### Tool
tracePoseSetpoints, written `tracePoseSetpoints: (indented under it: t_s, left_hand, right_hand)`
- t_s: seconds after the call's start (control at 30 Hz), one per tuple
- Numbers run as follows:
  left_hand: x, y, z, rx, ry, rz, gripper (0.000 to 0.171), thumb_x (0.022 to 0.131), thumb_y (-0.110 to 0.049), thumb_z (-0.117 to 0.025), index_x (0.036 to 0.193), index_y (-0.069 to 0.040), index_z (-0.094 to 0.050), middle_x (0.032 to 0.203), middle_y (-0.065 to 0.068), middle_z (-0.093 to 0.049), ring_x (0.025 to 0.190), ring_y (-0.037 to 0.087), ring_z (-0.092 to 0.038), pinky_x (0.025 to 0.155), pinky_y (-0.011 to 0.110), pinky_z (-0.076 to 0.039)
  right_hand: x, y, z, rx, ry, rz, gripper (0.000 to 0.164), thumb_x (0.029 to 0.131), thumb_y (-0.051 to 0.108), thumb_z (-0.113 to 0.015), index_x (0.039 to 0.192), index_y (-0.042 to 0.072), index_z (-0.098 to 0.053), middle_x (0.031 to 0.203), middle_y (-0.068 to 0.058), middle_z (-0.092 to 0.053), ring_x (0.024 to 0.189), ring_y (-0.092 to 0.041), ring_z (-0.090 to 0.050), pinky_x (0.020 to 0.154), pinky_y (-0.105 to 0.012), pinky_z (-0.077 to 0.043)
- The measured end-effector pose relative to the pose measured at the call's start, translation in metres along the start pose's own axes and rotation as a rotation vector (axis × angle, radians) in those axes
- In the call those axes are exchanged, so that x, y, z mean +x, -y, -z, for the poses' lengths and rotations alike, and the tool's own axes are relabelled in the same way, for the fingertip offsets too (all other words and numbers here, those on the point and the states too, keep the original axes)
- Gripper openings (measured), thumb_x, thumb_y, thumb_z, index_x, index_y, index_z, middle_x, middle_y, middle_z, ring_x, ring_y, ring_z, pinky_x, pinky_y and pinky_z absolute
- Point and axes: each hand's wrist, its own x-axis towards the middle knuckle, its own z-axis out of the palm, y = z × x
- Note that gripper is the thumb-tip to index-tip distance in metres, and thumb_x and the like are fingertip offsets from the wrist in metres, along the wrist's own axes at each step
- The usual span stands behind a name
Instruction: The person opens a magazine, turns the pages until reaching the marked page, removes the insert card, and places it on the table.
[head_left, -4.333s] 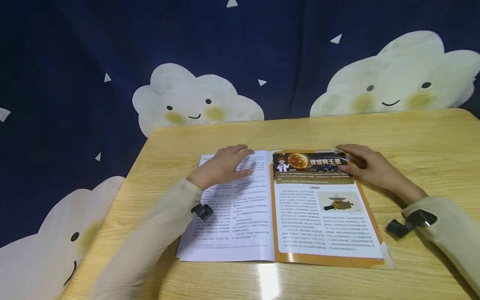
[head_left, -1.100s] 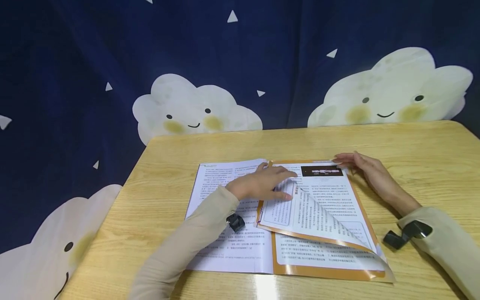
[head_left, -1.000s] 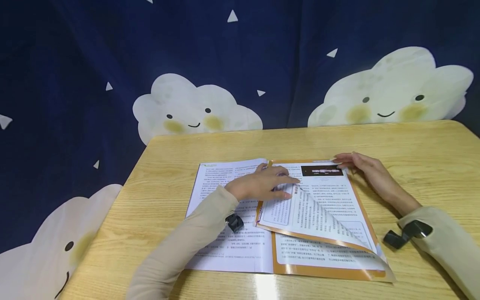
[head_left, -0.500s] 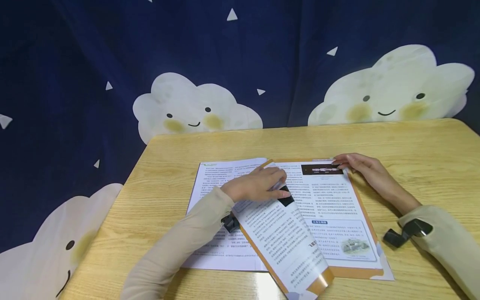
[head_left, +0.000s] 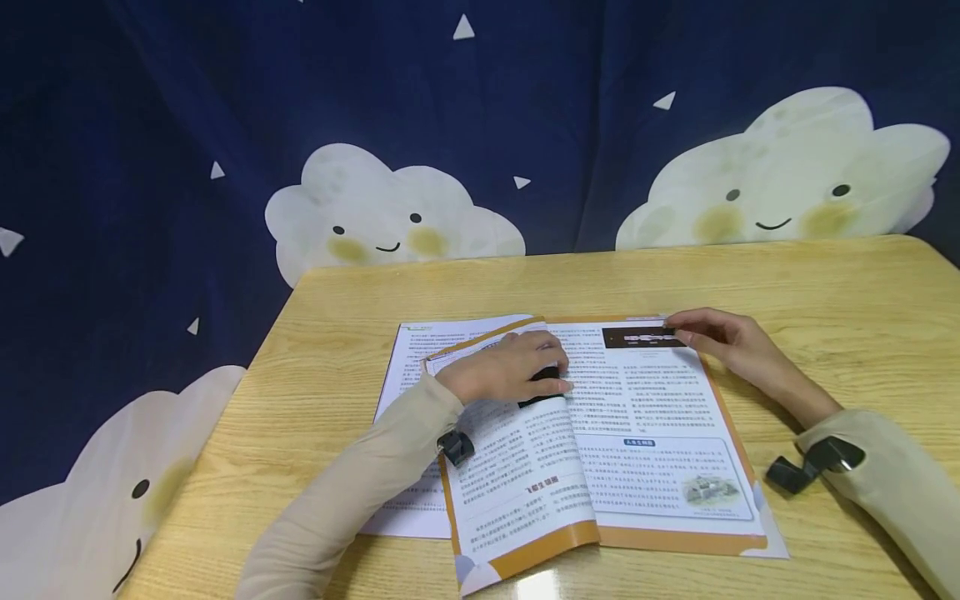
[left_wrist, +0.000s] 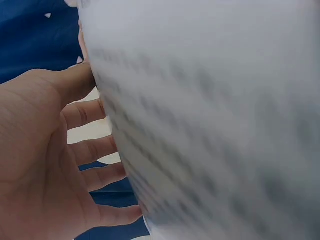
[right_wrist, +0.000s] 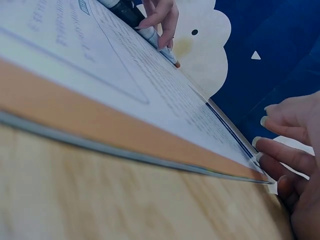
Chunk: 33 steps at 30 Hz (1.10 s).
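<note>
An open magazine (head_left: 660,400) with an orange border lies on the wooden table. One page (head_left: 517,454) stands partly lifted and bows over to the left, covering much of the left side. My left hand (head_left: 506,367) is over this page near the spine, fingers loosely extended; the left wrist view shows the thumb and straight fingers (left_wrist: 102,177) against the page's edge. At the magazine's upper right corner is my right hand (head_left: 716,337), its thumb over the page edge. In the right wrist view, its fingers (right_wrist: 285,152) bend lightly beside that corner.
The wooden table (head_left: 810,308) extends around the magazine. Behind it hangs a dark blue curtain (head_left: 570,125) with white clouds and small triangles. A black camera mount (head_left: 817,465) is strapped on the right sleeve, another black mount (head_left: 456,447) on the left.
The left hand has shifted slightly left, sweeping the orange-bordered page from the right side over to the left. The right hand stays at the upper right corner, its thumb now more visible.
</note>
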Motion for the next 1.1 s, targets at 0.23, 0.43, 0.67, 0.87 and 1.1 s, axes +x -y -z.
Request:
tracePoseSetpoints:
  t_s: [0.23, 0.43, 0.67, 0.87, 1.1]
  left_hand:
    - [-0.004, 0.004, -0.001, 0.013, -0.008, 0.045, 0.024, 0.100, -0.045, -0.047, 0.104, -0.023, -0.056, 0.137, -0.002, -0.043, 0.134, 0.017, -0.033, 0.109, 0.047, -0.028]
    - [-0.005, 0.008, -0.003, 0.037, 0.018, 0.101, 0.022, 0.098, -0.044, -0.053, 0.104, -0.022, -0.053, 0.149, 0.000, -0.034, 0.146, 0.024, -0.016, 0.113, 0.054, -0.020]
    - [-0.007, 0.008, -0.004, -0.012, 0.040, 0.151, 0.028, 0.094, -0.044, -0.059, 0.106, -0.020, -0.050, 0.156, 0.003, -0.025, 0.147, 0.021, -0.012, 0.114, 0.053, -0.018]
    - [-0.007, 0.011, -0.004, -0.090, 0.071, 0.228, 0.041, 0.090, -0.049, -0.062, 0.114, -0.021, -0.045, 0.161, 0.004, -0.011, 0.148, 0.025, -0.003, 0.115, 0.055, -0.011]
    - [0.000, 0.015, -0.001, -0.103, 0.093, 0.242, 0.060, 0.086, -0.052, -0.066, 0.128, -0.019, -0.038, 0.162, 0.006, -0.008, 0.148, 0.028, -0.001, 0.116, 0.055, -0.009]
  right_hand:
    - [0.001, -0.003, -0.001, -0.030, -0.017, -0.006, 0.026, 0.095, 0.015, -0.063, 0.120, 0.008, -0.066, 0.119, 0.001, -0.064, 0.098, -0.002, -0.057, 0.079, -0.012, -0.042]
    - [0.001, -0.003, -0.002, -0.041, -0.035, 0.052, 0.028, 0.092, 0.007, -0.066, 0.120, 0.004, -0.066, 0.127, -0.009, -0.059, 0.107, 0.004, -0.052, 0.082, -0.010, -0.040]
    - [0.000, -0.003, -0.003, -0.179, -0.036, 0.027, 0.032, 0.091, 0.012, -0.069, 0.122, 0.007, -0.065, 0.141, -0.016, -0.049, 0.117, -0.012, -0.050, 0.076, -0.010, -0.037]
    - [0.004, -0.003, -0.005, -0.323, 0.002, 0.163, 0.037, 0.089, 0.008, -0.069, 0.125, 0.003, -0.062, 0.141, -0.026, -0.045, 0.122, -0.044, -0.046, 0.079, -0.027, -0.040]
    - [0.004, -0.006, -0.006, -0.345, 0.008, 0.228, 0.045, 0.086, 0.006, -0.071, 0.129, -0.001, -0.058, 0.139, -0.026, -0.047, 0.124, -0.048, -0.043, 0.092, -0.054, -0.037]
